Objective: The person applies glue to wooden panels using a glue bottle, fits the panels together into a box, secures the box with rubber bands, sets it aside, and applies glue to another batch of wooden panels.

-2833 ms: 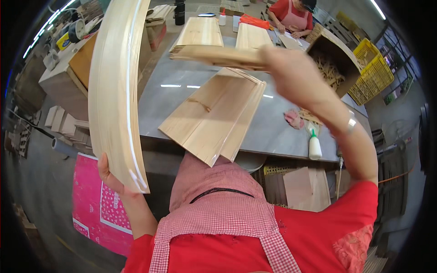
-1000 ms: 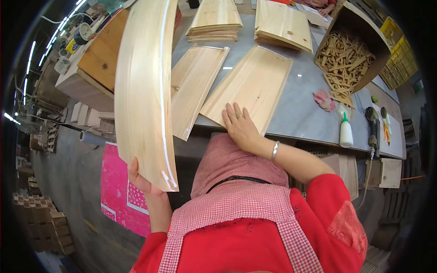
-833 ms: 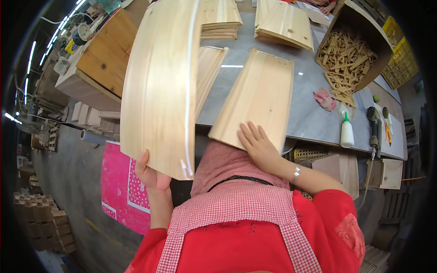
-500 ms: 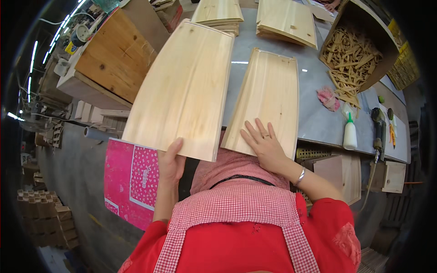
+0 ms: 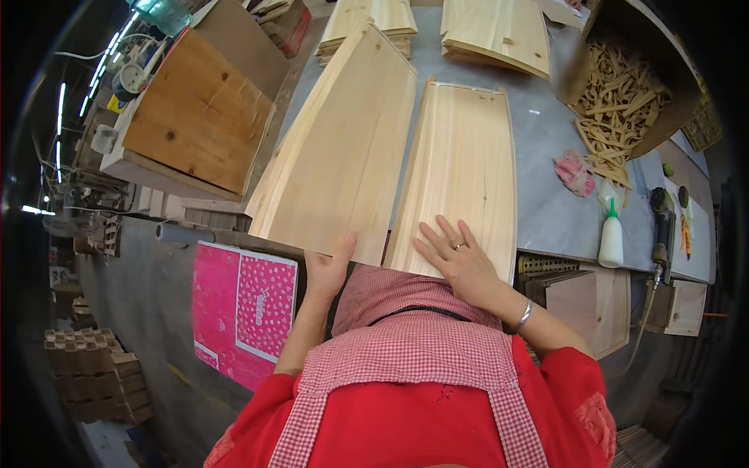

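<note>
My left hand (image 5: 328, 269) grips the near edge of a wooden board (image 5: 343, 148), thumb on top and fingers underneath. The board is pale, with curved long sides, and sits tilted. Along its left side shows a lighter wooden surface (image 5: 292, 156); whether it is one board or several I cannot tell. My right hand (image 5: 466, 265) lies with fingers spread on another pale wooden board (image 5: 468, 164), close to its near end. This board rests on the grey table (image 5: 534, 168), its near end over the table's front edge. A ring and a bracelet are on the right hand and wrist.
Board stacks (image 5: 495, 31) stand at the far side. To the right are a box of wood strips (image 5: 624, 93), a pink cloth (image 5: 575, 173), a white glue bottle (image 5: 612, 240) and a black air tool (image 5: 663, 226). A wooden cabinet (image 5: 199, 113) and pink box (image 5: 242, 308) stand left.
The board in my left hand has tilted and shifted right, uncovering a lighter surface on its left. My right hand stays spread on its board. The whole view has shifted slightly.
</note>
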### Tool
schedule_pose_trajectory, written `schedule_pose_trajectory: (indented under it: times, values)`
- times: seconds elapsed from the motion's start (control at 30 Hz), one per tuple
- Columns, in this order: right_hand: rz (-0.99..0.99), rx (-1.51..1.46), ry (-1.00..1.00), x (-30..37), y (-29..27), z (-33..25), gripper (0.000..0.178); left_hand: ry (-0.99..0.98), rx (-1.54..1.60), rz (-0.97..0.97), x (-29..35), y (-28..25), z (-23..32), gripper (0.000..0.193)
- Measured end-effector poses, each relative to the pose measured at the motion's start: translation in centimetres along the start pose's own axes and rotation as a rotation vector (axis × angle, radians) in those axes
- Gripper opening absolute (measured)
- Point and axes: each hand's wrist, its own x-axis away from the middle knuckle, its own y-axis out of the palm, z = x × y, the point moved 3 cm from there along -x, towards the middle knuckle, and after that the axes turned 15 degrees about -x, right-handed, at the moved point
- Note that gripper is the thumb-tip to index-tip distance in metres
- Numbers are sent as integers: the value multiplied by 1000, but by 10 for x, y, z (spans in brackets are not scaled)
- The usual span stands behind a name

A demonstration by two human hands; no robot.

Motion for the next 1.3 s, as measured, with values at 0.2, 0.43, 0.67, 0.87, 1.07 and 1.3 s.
schedule_pose_trajectory:
  times: [0.2,0.43,0.67,0.87,1.07,1.3]
  values:
    - [45,-27,-22,2,-1,3,63,86,-247,-76,5,11,16,25]
    - [40,-41,-20,0,3,8,63,196,-518,-187,22,34,23,17]
    - [147,-130,-47,7,14,17,57,-157,-668,-191,22,22,-3,33]
    - [569,-443,115,53,-60,60,56,-37,-426,-92,22,25,5,41]
    - [1016,295,822,193,-163,150,48,-85,-480,-128,22,27,14,41]
    - [943,362,1022,214,-136,159,63,-155,-457,-120,23,26,11,42]
